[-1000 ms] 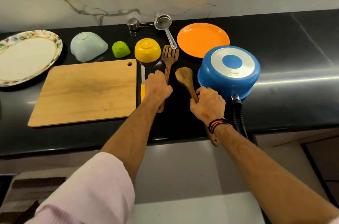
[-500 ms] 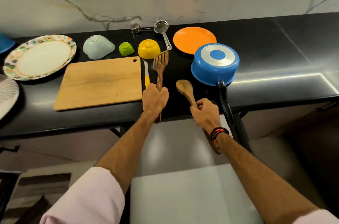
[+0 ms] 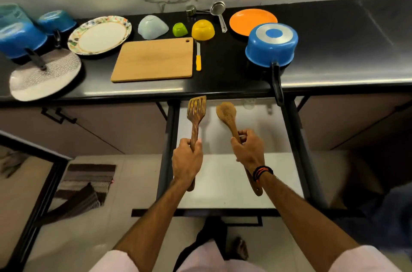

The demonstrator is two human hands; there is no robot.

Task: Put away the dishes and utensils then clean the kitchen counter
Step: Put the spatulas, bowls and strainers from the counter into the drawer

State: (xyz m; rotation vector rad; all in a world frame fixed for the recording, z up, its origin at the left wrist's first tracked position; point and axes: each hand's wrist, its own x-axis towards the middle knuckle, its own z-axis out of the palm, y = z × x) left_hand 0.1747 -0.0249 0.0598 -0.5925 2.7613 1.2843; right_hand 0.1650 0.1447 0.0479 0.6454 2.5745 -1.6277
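My left hand [image 3: 187, 161] grips the handle of a slotted wooden spatula [image 3: 196, 110], its head pointing at the counter. My right hand [image 3: 247, 149] grips a wooden spoon [image 3: 227, 113] the same way. Both utensils hang over an open white drawer [image 3: 223, 184] below the black counter [image 3: 334, 48]. On the counter lie a wooden cutting board [image 3: 153, 60], a yellow-handled knife [image 3: 198, 57], an upturned blue saucepan [image 3: 272, 44], an orange plate [image 3: 253, 19], yellow [image 3: 202, 30], green [image 3: 179, 29] and pale blue [image 3: 152, 26] upturned bowls, and a floral plate [image 3: 100, 34].
Metal measuring cups [image 3: 217, 12] lie at the back by the marble wall. At far left stand more blue pots [image 3: 20, 35] and a grey speckled plate [image 3: 44, 75]. The saucepan's black handle [image 3: 276, 82] juts past the counter edge over the drawer. A striped mat [image 3: 87, 187] lies on the floor.
Both hands lifted the spatula and spoon off the counter and drew them back and down over the open drawer. The view pulled back, showing more of the counter's left end.
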